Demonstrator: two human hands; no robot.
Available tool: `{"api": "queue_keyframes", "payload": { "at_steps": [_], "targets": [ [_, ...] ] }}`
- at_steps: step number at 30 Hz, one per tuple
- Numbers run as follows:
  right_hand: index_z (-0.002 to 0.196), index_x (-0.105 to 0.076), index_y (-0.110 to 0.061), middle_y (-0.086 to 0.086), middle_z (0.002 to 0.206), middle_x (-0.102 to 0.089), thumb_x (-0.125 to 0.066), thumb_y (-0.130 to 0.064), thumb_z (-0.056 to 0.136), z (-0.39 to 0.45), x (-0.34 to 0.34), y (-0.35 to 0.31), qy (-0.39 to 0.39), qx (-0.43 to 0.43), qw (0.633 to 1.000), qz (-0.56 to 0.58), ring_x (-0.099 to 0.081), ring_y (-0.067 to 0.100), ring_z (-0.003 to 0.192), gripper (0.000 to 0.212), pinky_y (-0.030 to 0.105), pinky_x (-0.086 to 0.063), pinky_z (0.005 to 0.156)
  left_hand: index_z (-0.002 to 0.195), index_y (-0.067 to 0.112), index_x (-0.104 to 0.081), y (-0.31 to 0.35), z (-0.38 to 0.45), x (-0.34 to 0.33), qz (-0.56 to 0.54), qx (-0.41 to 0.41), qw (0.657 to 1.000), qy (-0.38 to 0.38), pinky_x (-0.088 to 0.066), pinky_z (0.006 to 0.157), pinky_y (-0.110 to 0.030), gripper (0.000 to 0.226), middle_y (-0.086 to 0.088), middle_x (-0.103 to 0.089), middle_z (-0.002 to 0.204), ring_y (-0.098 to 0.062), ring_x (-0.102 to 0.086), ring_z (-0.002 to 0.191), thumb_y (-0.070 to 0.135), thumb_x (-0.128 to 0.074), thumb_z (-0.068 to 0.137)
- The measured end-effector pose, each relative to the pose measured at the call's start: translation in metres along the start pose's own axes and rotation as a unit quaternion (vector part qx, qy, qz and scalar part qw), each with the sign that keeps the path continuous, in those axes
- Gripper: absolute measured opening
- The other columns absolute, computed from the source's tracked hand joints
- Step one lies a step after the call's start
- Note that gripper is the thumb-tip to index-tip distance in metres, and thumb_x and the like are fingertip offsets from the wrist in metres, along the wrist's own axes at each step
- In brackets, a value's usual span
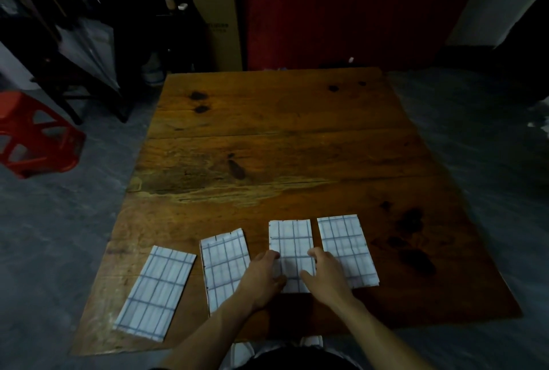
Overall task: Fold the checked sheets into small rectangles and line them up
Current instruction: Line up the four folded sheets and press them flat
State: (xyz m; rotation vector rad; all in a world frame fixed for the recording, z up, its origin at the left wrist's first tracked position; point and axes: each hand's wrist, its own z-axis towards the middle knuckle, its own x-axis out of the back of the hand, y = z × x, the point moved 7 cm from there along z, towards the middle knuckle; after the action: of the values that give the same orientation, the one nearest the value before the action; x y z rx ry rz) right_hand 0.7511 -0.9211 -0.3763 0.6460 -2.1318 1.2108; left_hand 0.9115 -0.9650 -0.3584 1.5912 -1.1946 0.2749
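Several folded white sheets with blue checks lie in a row near the front edge of the wooden table [267, 138]. The far-left sheet [156, 288] lies tilted. The second sheet [224, 262] sits beside it. My left hand [263, 276] and my right hand [323, 271] hold the third sheet [292, 246] by its left and right edges, fingers curled over the paper and thumbs at its near part. The fourth sheet [346, 246] lies just right of my right hand, partly under it.
A red plastic stool [35, 135] stands on the floor to the left. A tall cardboard box [218, 16] and a red panel [341, 7] stand beyond the table's far edge. Dark clutter fills the back left. White shoes [312, 341] show below the front edge.
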Motion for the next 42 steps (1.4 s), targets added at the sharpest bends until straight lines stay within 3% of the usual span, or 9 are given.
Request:
{"api": "queue_keyframes", "payload": {
  "at_steps": [29,36,40,42],
  "targets": [
    [0.134,-0.043,-0.026,-0.003,0.137,-0.044,-0.064,-0.030,0.091,-0.003,0.013,-0.007,-0.008,0.025,0.999,0.025,-0.043,0.014,0.125,0.048,0.027,-0.044,0.098,0.131,0.026,-0.048,0.011,0.002,0.002,0.042,0.002,0.999,-0.005,-0.049,0.095,-0.033,0.045,0.001,-0.049,0.133,-0.017,-0.052,0.116,0.031,-0.065,0.090],
    [0.134,-0.046,-0.025,-0.003,0.137,-0.046,-0.063,-0.031,0.093,0.001,0.029,-0.023,-0.004,0.100,0.994,0.050,-0.045,0.014,0.126,0.045,0.022,-0.038,0.092,0.120,0.019,-0.059,0.000,-0.022,0.030,0.044,-0.010,0.998,0.048,-0.046,0.086,-0.026,0.030,0.002,-0.057,0.120,-0.016,-0.055,0.109,0.028,-0.064,0.091],
    [0.132,-0.047,-0.025,-0.002,0.136,-0.046,-0.062,-0.031,0.093,0.001,0.017,-0.032,-0.026,0.116,0.991,0.054,-0.046,0.016,0.126,0.042,0.023,-0.040,0.093,0.124,0.024,-0.056,-0.032,-0.047,0.048,0.043,0.040,0.993,0.098,-0.039,0.080,-0.022,0.036,0.009,-0.054,0.119,-0.013,-0.055,0.111,0.032,-0.065,0.090],
    [0.130,-0.048,-0.025,-0.002,0.134,-0.047,-0.062,-0.031,0.093,-0.004,0.006,-0.037,-0.037,0.114,0.991,0.053,-0.047,0.015,0.125,0.040,0.024,-0.041,0.094,0.123,0.023,-0.057,-0.046,-0.053,0.053,0.052,0.047,0.993,0.100,-0.038,0.079,-0.022,0.038,0.004,-0.058,0.121,-0.015,-0.056,0.110,0.032,-0.067,0.088]
  ]
}}
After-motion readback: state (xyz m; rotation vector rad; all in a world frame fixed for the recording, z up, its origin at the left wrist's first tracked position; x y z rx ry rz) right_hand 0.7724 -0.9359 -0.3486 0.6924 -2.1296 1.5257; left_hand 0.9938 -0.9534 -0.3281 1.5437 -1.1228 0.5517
